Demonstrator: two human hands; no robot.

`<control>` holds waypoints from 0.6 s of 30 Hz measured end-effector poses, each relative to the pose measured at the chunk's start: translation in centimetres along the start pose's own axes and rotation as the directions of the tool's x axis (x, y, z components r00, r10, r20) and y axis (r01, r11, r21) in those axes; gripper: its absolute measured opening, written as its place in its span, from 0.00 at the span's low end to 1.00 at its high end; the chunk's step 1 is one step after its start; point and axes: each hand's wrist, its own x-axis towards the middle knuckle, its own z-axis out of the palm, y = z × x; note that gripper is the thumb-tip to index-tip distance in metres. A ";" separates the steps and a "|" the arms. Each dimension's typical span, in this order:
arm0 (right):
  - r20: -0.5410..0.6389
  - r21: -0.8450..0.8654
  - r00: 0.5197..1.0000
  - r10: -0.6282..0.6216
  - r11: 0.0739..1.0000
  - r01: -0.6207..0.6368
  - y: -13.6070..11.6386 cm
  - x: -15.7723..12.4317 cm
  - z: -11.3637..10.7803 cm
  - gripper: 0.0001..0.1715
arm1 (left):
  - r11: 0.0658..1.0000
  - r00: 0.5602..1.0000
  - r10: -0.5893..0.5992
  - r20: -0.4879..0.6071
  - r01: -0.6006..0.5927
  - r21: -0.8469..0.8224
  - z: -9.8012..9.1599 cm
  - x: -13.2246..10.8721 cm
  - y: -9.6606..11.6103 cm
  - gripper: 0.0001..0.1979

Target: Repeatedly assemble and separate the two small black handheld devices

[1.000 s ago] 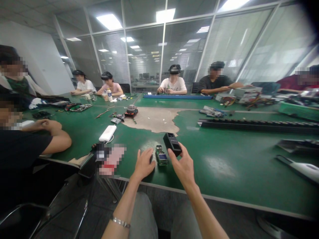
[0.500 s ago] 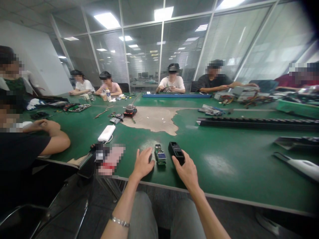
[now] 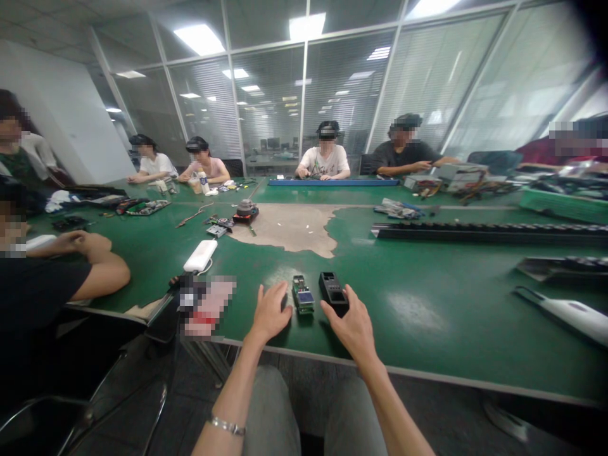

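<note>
A small green circuit board with a display [image 3: 303,295] lies on the green table between my hands. To its right is a black plastic housing [image 3: 333,291] with rectangular openings. My right hand [image 3: 355,324] is at the housing's near end, thumb and fingers spread; whether a fingertip still touches it I cannot tell. Left of the board rests my left hand [image 3: 268,311] on the table, its fingers stretched forward and the thumb apart. A dark patch shows beside its fingers, too unclear to name.
A white power strip [image 3: 200,255] and a blurred-out pink item [image 3: 216,307] lie to the left. Long black rails [image 3: 475,233] and a white tool with a loop end [image 3: 565,311] are on the right. Several people sit around the table; one co-worker's arm [image 3: 107,269] rests at left.
My right hand has loosened from the black housing, its thumb and fingers spreading at the near end. The left hand and the board stay put; the whole view shifts slightly.
</note>
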 end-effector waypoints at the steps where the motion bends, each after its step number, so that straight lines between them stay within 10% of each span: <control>1: 0.000 0.000 1.000 -0.003 1.000 0.003 0.0 0.0 0.0 0.49 | 1.000 1.000 0.000 -0.001 0.000 -0.001 0.0 0.0 0.0 0.31; 18: -0.007 0.241 0.999 0.039 0.970 -0.036 -3.7 -0.1 -2.4 0.31 | 1.000 1.000 0.009 -0.007 -0.009 -0.023 -0.1 -0.1 -0.2 0.31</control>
